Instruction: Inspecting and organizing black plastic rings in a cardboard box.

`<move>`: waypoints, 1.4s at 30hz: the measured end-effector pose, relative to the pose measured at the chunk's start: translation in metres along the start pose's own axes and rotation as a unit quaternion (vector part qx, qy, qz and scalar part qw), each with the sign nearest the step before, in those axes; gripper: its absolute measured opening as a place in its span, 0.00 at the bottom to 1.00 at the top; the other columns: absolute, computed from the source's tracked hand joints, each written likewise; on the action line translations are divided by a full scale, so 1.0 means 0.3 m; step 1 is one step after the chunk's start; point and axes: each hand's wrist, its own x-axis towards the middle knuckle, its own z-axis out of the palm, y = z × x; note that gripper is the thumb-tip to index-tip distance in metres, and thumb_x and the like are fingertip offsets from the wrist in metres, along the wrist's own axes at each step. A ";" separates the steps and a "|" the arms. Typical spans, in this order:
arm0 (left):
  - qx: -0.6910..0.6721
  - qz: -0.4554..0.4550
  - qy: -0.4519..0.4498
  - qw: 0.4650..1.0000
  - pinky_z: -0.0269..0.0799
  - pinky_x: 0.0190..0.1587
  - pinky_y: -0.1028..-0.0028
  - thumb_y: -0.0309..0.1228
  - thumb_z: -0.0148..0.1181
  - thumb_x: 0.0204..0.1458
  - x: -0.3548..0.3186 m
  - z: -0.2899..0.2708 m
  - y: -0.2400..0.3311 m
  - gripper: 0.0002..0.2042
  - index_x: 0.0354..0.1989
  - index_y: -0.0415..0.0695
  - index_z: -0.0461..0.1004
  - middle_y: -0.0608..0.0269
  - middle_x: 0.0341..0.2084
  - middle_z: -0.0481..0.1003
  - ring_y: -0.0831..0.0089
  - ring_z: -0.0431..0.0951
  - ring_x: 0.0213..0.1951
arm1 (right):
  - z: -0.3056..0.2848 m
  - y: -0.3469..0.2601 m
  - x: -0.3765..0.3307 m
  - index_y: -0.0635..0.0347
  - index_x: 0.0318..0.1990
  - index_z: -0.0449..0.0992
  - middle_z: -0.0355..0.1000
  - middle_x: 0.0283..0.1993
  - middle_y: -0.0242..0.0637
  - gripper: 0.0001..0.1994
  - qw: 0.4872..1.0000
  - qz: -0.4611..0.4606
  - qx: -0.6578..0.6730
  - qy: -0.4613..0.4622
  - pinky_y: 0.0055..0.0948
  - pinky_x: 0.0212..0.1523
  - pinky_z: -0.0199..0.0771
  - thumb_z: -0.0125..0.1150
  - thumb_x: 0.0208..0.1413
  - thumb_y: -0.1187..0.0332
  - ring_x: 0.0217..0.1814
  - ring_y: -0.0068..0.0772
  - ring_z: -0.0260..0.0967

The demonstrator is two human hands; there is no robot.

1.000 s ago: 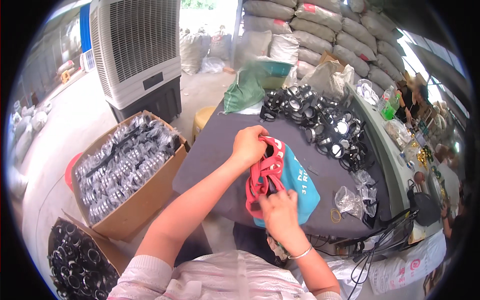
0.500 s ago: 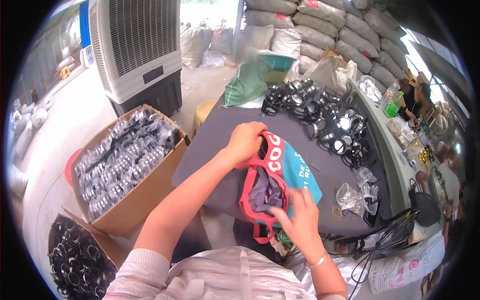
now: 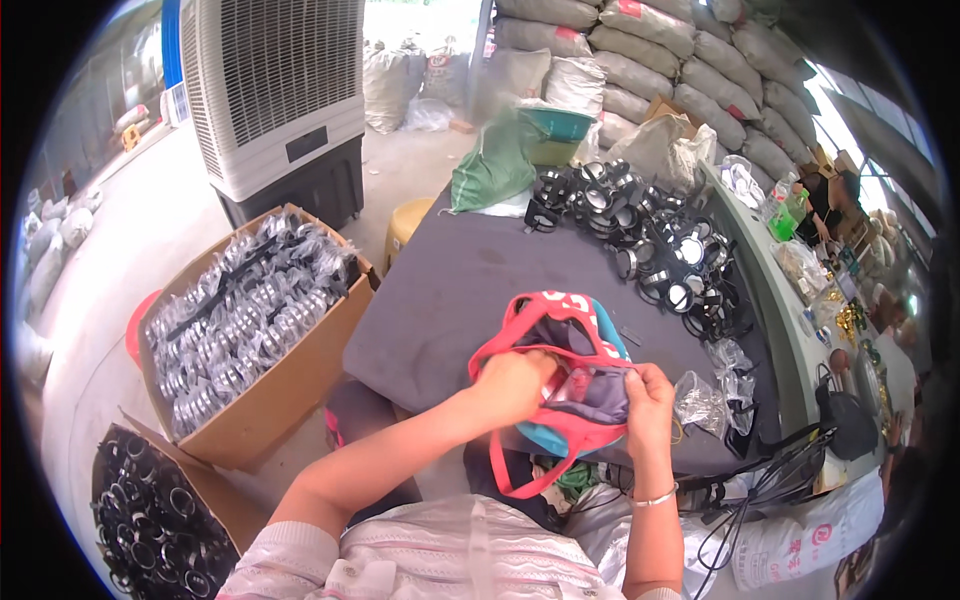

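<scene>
A teal tote bag with red trim, red handles and a grey-purple lining lies tilted at the table's near edge, its mouth spread toward me. My right hand pinches the red rim on the bag's right side. Into the mouth from the left reaches my left hand; its fingers are curled, and their tips are hidden, so what they hold cannot be made out. Beside them a small pinkish, shiny item shows against the lining.
Black-and-silver round parts are heaped at the table's far right, with clear bags nearer. At left stand a carton of wrapped parts, another of black rings and an air cooler. Cables hang at right.
The bag has come nearer and turned its mouth toward me. My left hand has left its far rim and gone into the opening. My right hand has moved onto the right rim.
</scene>
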 end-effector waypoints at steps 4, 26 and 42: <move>0.055 -0.007 0.002 0.998 0.72 0.26 0.62 0.24 0.56 0.38 0.033 -0.028 0.022 0.34 0.60 0.35 0.56 0.48 0.28 0.75 0.56 0.77 0.26 | -0.060 -0.023 -0.013 0.66 0.31 0.72 0.69 0.24 0.30 0.05 0.973 -0.065 -0.218 0.036 0.22 0.29 0.62 0.55 0.56 0.73 0.27 0.17 0.60; -0.101 0.017 0.019 0.995 0.72 0.34 0.66 0.23 0.55 0.41 0.170 -0.143 -0.011 0.07 0.30 0.40 0.78 0.52 0.26 0.77 0.59 0.77 0.28 | 0.047 -0.148 -0.033 0.58 0.44 0.68 0.74 0.32 0.44 0.14 0.807 -0.307 -0.486 -0.135 0.43 0.29 0.71 0.52 0.47 0.75 0.29 0.49 0.72; 0.028 0.049 -0.250 0.967 0.69 0.48 0.59 0.36 0.63 0.39 0.135 0.008 0.066 0.23 0.48 0.45 0.73 0.51 0.40 0.73 0.52 0.72 0.47 | -0.161 -0.188 -0.041 0.65 0.22 0.72 0.71 0.31 0.38 0.04 0.862 -0.301 -0.396 -0.098 0.30 0.33 0.70 0.58 0.38 0.74 0.35 0.38 0.70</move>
